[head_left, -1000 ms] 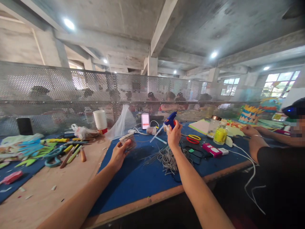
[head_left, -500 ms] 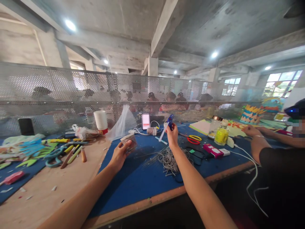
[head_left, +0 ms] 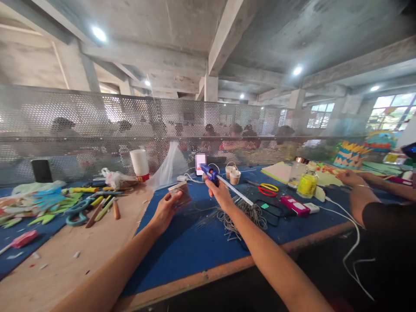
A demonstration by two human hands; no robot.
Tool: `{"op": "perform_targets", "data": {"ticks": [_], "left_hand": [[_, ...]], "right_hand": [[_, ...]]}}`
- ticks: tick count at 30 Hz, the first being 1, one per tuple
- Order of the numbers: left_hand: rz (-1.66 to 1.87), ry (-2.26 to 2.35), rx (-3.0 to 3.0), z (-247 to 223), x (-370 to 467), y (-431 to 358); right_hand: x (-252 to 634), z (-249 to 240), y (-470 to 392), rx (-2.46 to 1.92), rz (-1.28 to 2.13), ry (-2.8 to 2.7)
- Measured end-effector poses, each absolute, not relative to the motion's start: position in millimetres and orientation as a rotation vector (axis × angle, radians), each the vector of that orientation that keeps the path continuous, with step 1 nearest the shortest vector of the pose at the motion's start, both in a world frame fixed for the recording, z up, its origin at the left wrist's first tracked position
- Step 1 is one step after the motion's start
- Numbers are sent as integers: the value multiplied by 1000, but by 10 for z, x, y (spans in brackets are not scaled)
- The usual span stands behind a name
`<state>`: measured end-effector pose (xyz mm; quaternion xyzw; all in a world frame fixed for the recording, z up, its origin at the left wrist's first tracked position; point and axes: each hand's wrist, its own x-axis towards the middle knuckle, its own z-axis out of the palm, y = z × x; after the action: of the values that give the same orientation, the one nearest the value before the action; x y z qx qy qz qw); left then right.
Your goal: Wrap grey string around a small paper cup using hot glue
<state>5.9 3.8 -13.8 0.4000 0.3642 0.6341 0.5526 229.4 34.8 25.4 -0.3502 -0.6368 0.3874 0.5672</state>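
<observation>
A small brownish cup-like piece [head_left: 183, 193] with a pale rim is gripped in my left hand [head_left: 165, 210], thumb on top; its far side is blurred. My right hand [head_left: 220, 194] is wrapped around a blue hot glue gun [head_left: 210, 173]. The gun's nozzle end points left and away, just beyond the cup-like piece and apart from it. From its back a clear glue stick [head_left: 236, 191] sticks out to the right. Below my right wrist lies a tangled heap of grey cord [head_left: 258, 216]. Two little cups with handles [head_left: 234, 176] stand behind the gun.
Red-and-yellow scissors [head_left: 268, 189], a pink box [head_left: 295, 205] and a jar of yellow liquid [head_left: 307, 184] are to the right, near a co-worker's arms [head_left: 359, 197]. At left lie tools, blue-handled scissors [head_left: 78, 211] and stacked paper cups [head_left: 139, 163]. A perforated screen [head_left: 169, 112] runs behind.
My right hand has swung the glue gun left and lower, turning its nozzle toward the left-hand side. The little cups now show. My left hand keeps its hold, nearly in place.
</observation>
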Motion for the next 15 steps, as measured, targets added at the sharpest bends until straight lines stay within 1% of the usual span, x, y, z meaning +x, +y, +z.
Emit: {"op": "perform_targets", "data": {"ticks": [7,15], "left_hand": [[1487,872,985,-127,72,23],[1490,898,973,-133,65,36]], "right_hand": [[2225,204,246,-889,860,-1669],[2230,188,264,-856,896,-1701]]}}
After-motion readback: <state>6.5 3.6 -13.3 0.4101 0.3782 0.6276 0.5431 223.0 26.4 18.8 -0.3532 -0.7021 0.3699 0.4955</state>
